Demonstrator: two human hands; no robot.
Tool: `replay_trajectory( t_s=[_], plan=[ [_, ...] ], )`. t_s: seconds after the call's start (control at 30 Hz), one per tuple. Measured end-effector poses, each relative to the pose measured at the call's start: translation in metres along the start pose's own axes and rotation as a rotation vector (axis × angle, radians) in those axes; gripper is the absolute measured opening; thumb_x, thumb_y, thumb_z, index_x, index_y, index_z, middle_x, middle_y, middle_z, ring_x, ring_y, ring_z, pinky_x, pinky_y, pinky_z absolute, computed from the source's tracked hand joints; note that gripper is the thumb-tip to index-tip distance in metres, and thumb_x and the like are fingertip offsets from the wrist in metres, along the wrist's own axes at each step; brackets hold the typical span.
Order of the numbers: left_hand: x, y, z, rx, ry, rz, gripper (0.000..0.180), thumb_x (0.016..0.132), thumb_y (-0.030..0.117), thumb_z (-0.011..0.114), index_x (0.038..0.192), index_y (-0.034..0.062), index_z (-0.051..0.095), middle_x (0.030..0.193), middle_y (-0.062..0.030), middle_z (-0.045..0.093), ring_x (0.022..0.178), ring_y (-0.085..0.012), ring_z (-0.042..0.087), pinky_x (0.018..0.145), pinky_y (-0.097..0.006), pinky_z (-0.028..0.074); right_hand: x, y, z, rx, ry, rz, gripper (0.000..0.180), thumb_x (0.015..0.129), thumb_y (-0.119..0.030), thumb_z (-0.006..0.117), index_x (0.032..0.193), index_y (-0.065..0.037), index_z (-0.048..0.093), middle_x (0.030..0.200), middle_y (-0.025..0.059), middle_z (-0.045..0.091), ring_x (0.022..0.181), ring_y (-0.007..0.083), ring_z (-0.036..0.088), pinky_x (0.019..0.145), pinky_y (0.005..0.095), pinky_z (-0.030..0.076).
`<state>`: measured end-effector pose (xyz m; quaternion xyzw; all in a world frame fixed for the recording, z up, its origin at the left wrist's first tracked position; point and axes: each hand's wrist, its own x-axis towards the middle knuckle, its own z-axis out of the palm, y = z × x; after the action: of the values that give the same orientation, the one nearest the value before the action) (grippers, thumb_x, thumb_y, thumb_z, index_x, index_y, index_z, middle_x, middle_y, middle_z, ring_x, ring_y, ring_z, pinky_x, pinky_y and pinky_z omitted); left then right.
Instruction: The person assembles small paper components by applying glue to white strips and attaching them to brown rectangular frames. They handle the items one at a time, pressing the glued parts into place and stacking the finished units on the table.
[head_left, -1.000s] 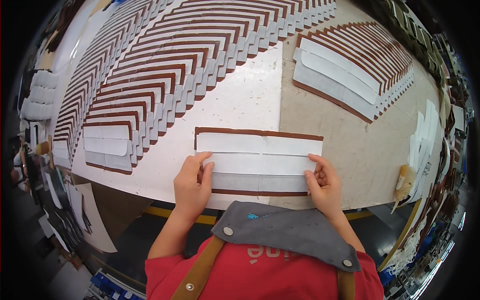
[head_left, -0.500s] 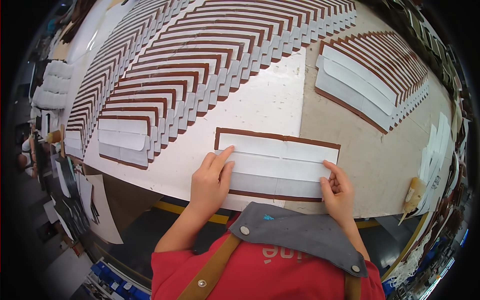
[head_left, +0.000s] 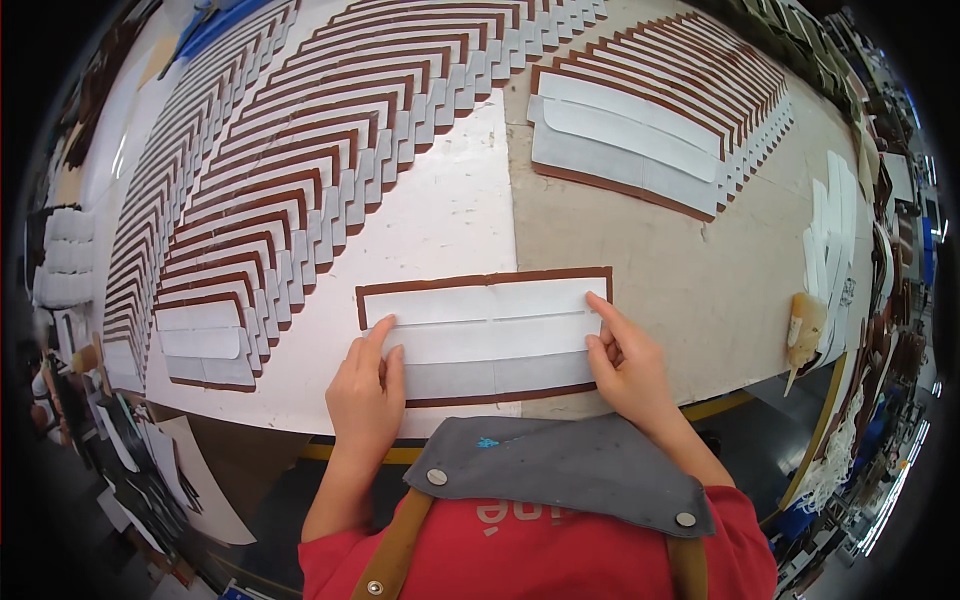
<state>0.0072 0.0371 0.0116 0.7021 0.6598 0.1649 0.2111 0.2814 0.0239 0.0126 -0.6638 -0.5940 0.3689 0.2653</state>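
Note:
A long rectangular panel [head_left: 450, 340] with white and grey layers and a brown border lies at the near edge of the table, across the joint of its white and tan surfaces. At its left end my left hand [head_left: 366, 385] holds it, index finger and thumb on the white face. My right hand [head_left: 630, 360] grips the right end the same way, its other fingers curled under. Thin slits run lengthwise along the white layers. Whatever lies beneath the panel is hidden.
Long overlapping rows of similar brown-edged panels [head_left: 205, 343] fan across the left of the table. Another fanned stack [head_left: 630, 140] lies at the far right. White strips [head_left: 828, 250] and a yellowish bottle-like tool [head_left: 804, 325] rest at the right edge.
My view has shifted, so the table and stacks sit differently in it. The panel looks turned slightly, its right end now farther from me. Both hands stay at its ends.

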Motion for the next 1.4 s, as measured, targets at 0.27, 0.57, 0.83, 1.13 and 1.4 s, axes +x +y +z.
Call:
replay_trajectory(
  t_s=[0.27,0.57,0.83,1.13,1.4],
  plan=[
    [0.013,0.007,0.000,-0.013,0.074,0.038,0.020,0.077,0.005,0.062,0.097,0.0034,0.057,0.078,-0.0073,0.049,0.063,-0.0188,0.047,0.059,-0.031,0.039,0.041,-0.014,-0.013,-0.264,0.110,-0.277,0.017,0.081,-0.006,0.057,0.098,-0.004,0.058,0.083,0.0103,0.057,0.077,0.0250,0.056,0.064,0.0352,0.045],
    [0.017,0.016,0.031,-0.004,0.048,0.485,0.023,0.073,0.009,0.065,0.095,0.0088,0.062,0.110,-0.0042,0.058,0.099,-0.0230,0.052,0.086,-0.036,0.034,0.081,-0.029,0.027,-0.208,-0.166,-0.430,0.012,0.077,-0.005,0.062,0.088,-0.005,0.057,0.084,0.0071,0.053,0.082,0.0241,0.051,0.080,0.0348,0.037],
    [0.017,0.014,0.035,-0.005,0.052,0.485,0.022,0.073,0.010,0.064,0.095,0.0103,0.063,0.109,-0.0029,0.058,0.100,-0.0218,0.051,0.087,-0.035,0.034,0.082,-0.023,0.029,-0.184,-0.159,-0.513,0.009,0.075,-0.004,0.062,0.080,-0.008,0.056,0.083,0.0051,0.051,0.085,0.0235,0.047,0.078,0.0355,0.033],
    [0.016,0.012,0.036,0.025,0.099,0.495,0.017,0.071,0.009,0.065,0.087,0.0107,0.062,0.112,-0.0040,0.058,0.103,-0.0224,0.051,0.089,-0.035,0.033,0.082,-0.020,0.033,-0.189,-0.130,-0.515,0.013,0.075,-0.007,0.064,0.084,-0.008,0.055,0.087,0.0046,0.051,0.086,0.0243,0.046,0.076,0.0363,0.032],
    [0.017,0.013,0.048,-0.055,0.127,0.564,0.015,0.065,0.005,0.063,0.078,0.0100,0.058,0.112,-0.0060,0.058,0.108,-0.0259,0.050,0.091,-0.039,0.036,0.064,-0.012,0.026,-0.201,0.063,-0.557,0.018,0.074,-0.006,0.066,0.088,-0.007,0.056,0.093,0.0070,0.054,0.088,0.0262,0.049,0.077,0.0371,0.037]
  ],
)
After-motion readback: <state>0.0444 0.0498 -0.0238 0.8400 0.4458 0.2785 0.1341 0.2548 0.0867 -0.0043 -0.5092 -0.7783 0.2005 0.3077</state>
